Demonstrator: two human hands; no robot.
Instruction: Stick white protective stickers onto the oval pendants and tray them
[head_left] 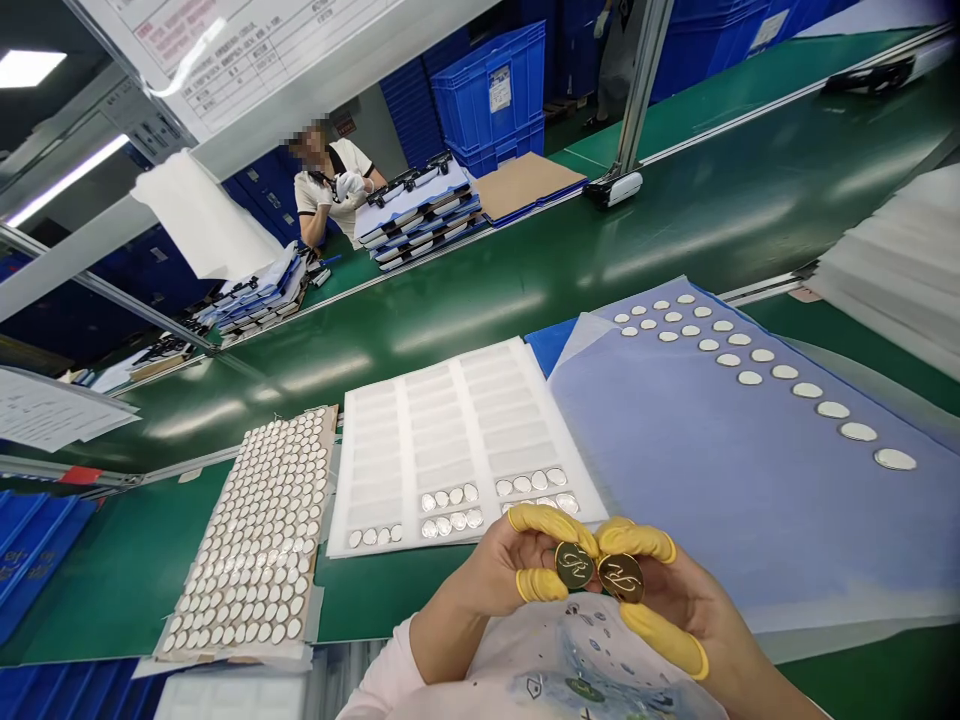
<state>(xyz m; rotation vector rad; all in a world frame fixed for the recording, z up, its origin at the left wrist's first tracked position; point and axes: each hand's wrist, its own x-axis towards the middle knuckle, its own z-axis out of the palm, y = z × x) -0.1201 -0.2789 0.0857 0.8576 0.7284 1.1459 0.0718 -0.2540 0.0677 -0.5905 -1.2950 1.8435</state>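
2 dark discs (621, 578), gold-lettered

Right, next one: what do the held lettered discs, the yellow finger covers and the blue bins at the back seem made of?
Lettered discs: probably polished metal, or metal-coated plastic; gold-coloured rims and lettering, mirror-like dark faces.
Yellow finger covers: likely thin rubber or latex, matte; they wrinkle and hug the fingers.
Blue bins: apparently rigid plastic, slight sheen; uniform colour, moulded rims.
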